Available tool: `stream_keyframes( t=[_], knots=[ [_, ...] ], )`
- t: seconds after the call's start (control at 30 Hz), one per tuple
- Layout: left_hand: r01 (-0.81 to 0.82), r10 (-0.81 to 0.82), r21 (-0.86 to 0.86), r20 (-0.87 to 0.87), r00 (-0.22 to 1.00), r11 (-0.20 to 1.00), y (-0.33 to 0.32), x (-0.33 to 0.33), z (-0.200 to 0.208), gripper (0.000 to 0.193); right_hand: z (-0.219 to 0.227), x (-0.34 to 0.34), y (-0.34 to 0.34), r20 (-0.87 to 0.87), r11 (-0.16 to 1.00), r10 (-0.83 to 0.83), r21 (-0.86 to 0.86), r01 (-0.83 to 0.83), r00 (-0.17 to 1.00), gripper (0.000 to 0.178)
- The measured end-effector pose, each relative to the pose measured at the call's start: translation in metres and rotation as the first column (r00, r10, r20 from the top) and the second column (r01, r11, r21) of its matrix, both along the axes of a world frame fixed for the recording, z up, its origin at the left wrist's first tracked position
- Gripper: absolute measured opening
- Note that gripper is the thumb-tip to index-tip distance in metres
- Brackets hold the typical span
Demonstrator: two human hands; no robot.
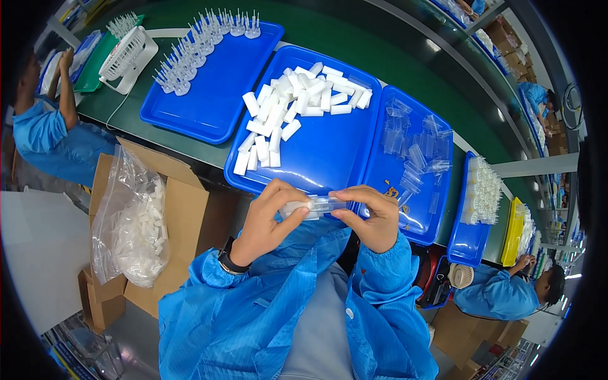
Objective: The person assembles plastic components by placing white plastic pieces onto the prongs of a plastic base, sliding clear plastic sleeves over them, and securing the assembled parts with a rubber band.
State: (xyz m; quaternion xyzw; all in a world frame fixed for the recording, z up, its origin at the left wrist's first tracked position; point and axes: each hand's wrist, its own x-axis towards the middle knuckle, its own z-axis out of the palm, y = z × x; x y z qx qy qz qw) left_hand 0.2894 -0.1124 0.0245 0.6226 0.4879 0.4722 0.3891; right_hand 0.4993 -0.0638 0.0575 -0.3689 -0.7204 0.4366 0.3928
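Note:
My left hand [269, 218], with a dark watch band at the wrist, pinches a translucent whitish plastic piece [292, 209] between thumb and fingers. My right hand [373, 218] grips a clear plastic sleeve [339, 204] by its right end. Both parts lie in one line, end to end or partly inside each other; the fingers hide the exact joint. They are held level in front of my chest, over the near edge of the middle blue tray [316, 152]. White plastic blocks [275, 117] lie heaped in that tray. Clear plastic sleeves [411, 152] are scattered in the blue tray [405, 225] to the right.
A left blue tray [209, 120] bears rows of clear upright pieces [190, 54], beside a white fan [130, 57]. Farther right, a narrow blue tray [465, 244] holds stacked assemblies [481, 190]. An open carton [183, 209] with bagged white parts stands at my left. Co-workers sit at both sides.

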Motion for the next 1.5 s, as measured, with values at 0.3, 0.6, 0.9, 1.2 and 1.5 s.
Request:
stream_keyframes(
  t=[0.3, 0.6, 0.9, 1.2, 1.5],
  knots=[
    [-0.017, 0.020, -0.050, 0.049, 0.999, 0.999, 0.001, 0.001, -0.002, 0.018, 0.008, 0.007, 0.007, 0.150, 0.997, 0.066, -0.053, -0.059, 0.986, 0.033],
    [0.002, 0.010, -0.054, 0.227, 0.974, 0.999, 0.000, 0.001, -0.017, 0.025, 0.026, -0.012, 0.003, 0.081, 0.996, 0.017, -0.088, -0.010, 0.997, 0.038],
    [-0.054, 0.055, -0.012, 0.163, 0.985, 0.998, 0.000, 0.000, -0.012, 0.026, 0.019, 0.004, 0.010, 0.156, 0.989, 0.116, -0.108, -0.100, 0.981, 0.032],
    [-0.023, 0.018, 0.072, 0.063, 0.998, 0.997, 0.002, -0.005, -0.008, 0.023, 0.014, 0.011, 0.015, 0.162, 0.979, 0.193, -0.092, -0.180, 0.968, 0.029],
    [-0.053, 0.051, 0.011, 0.143, 0.988, 0.999, 0.002, -0.003, -0.003, 0.019, -0.001, 0.006, 0.006, 0.021, 0.993, 0.082, -0.085, -0.080, 0.996, 0.028]
  ],
)
